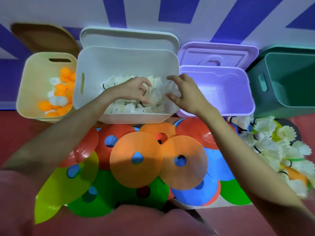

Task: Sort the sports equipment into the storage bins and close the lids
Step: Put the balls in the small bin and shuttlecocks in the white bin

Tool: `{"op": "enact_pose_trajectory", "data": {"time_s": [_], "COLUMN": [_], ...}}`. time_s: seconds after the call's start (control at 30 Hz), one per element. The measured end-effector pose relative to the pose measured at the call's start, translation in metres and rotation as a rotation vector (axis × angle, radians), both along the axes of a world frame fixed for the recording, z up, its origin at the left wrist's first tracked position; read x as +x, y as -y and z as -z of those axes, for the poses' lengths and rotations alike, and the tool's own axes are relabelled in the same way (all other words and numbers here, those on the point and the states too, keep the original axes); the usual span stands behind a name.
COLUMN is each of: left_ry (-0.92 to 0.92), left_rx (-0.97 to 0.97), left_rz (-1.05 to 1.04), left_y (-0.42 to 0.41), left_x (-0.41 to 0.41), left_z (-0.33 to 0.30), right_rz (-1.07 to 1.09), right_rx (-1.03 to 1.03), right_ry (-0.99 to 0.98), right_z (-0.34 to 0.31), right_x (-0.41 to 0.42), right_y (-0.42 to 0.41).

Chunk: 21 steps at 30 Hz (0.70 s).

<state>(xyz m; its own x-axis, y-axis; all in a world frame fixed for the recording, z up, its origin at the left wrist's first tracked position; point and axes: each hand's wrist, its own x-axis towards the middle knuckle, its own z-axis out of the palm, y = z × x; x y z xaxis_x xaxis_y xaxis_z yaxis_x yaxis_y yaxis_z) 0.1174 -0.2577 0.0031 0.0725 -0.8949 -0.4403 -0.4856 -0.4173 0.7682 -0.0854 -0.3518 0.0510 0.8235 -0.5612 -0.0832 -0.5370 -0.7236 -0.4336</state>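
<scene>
Both hands reach into the white bin (95, 65), which holds a heap of white shuttlecocks (129, 108). My left hand (134, 89) pinches a shuttlecock (148, 94) over the heap. My right hand (184, 94) curls its fingers round a bunch of white shuttlecocks (172, 87) at the bin's right side. A beige bin (34, 79) on the left contains orange and white table-tennis balls (59, 96). To the right stand a purple bin (235, 92) and a green bin (289, 86), both with nothing seen inside.
Flat disc cones (136, 160) in orange, red, blue, green and yellow cover the red floor in front of the bins. More shuttlecocks (276, 150) lie at the right. A brown lid (46, 38), a white lid (129, 36) and a purple lid (219, 53) lean against the striped wall.
</scene>
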Motion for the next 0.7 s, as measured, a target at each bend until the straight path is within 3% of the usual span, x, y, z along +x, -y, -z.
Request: {"op": "enact_pose_trajectory", "data": {"time_s": [0.2, 0.53, 0.7], "left_ry": [0.038, 0.258, 0.296], "left_rx": [0.123, 0.191, 0.191], "left_rz": [0.218, 0.309, 0.309], "left_y": [-0.005, -0.015, -0.021], "left_x": [0.013, 0.013, 0.009], "left_z": [0.016, 0.023, 0.015], "right_rz": [-0.060, -0.197, -0.203], "right_rx": [0.056, 0.019, 0.073], "right_ry": [-0.221, -0.683, -0.747], "right_z": [0.012, 0.036, 0.039], "right_x": [0.024, 0.051, 0.052], "right_y": [-0.006, -0.018, -0.012]}}
